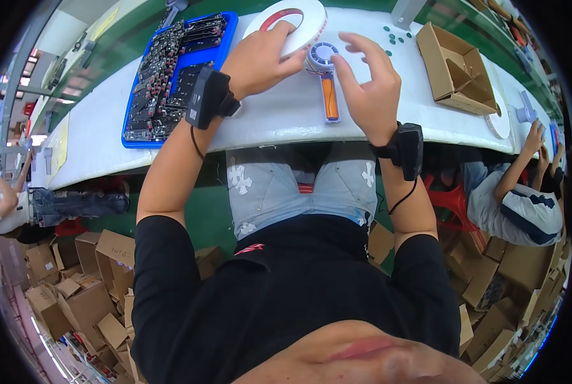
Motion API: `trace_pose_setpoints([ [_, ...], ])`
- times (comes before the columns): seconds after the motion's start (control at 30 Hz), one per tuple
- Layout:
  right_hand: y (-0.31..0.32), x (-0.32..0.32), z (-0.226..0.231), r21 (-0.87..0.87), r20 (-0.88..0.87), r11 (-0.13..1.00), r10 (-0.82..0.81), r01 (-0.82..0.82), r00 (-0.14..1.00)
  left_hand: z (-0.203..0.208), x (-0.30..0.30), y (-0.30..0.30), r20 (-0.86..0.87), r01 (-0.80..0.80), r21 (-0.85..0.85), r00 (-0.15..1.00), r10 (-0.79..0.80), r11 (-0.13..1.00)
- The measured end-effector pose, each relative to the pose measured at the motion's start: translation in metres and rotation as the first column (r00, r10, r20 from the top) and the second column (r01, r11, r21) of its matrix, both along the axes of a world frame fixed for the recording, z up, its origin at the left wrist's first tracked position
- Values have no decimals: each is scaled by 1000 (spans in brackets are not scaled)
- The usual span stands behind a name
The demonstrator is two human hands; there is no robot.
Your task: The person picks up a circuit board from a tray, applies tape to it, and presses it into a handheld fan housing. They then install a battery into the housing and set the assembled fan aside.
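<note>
My left hand (257, 61) is closed over the near-left side of a white roll of tape or labels (313, 27), which has a red inner ring. Its fingers curl at the roll's hole, and the thumb lies by its lower edge. On the white table just right of that thumb is a small round fan (323, 55), white to pale violet. Thin wires link the fan to an orange cylinder, seemingly a battery (329, 97), in a narrow clear holder. My right hand (374, 89) hovers over the fan's right side, fingers apart, thumb tip close to the fan.
Left of my left hand lies a blue tray (185, 59) heaped with black circuit boards (154, 80). An open cardboard box (449, 89) stands at right, with small green discs (392, 40) near it and another white roll (502, 125) beyond. People sit at both sides.
</note>
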State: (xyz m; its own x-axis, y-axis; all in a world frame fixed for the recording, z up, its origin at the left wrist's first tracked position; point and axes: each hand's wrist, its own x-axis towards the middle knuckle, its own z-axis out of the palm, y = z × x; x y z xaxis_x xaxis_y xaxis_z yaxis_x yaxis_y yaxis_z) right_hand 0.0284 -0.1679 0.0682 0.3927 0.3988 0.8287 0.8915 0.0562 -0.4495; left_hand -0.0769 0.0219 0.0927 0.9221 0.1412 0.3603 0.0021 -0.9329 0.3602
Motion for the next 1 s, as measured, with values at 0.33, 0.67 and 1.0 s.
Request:
trace_pose_setpoints([
  [0.33, 18, -24, -10, 7, 94, 980, -197, 197, 976, -10, 0, -28, 152, 16, -59, 988, -6, 998],
  [0.67, 6, -11, -1, 68, -294, 994, 105, -88, 950, -7, -3, -32, 85, -63, -173, 993, 79, 983],
  [1.0, -19, 11, -10, 71, 165, 964, 242, -257, 956, 0, 1, -24, 21, 55, -211, 998, -52, 976],
])
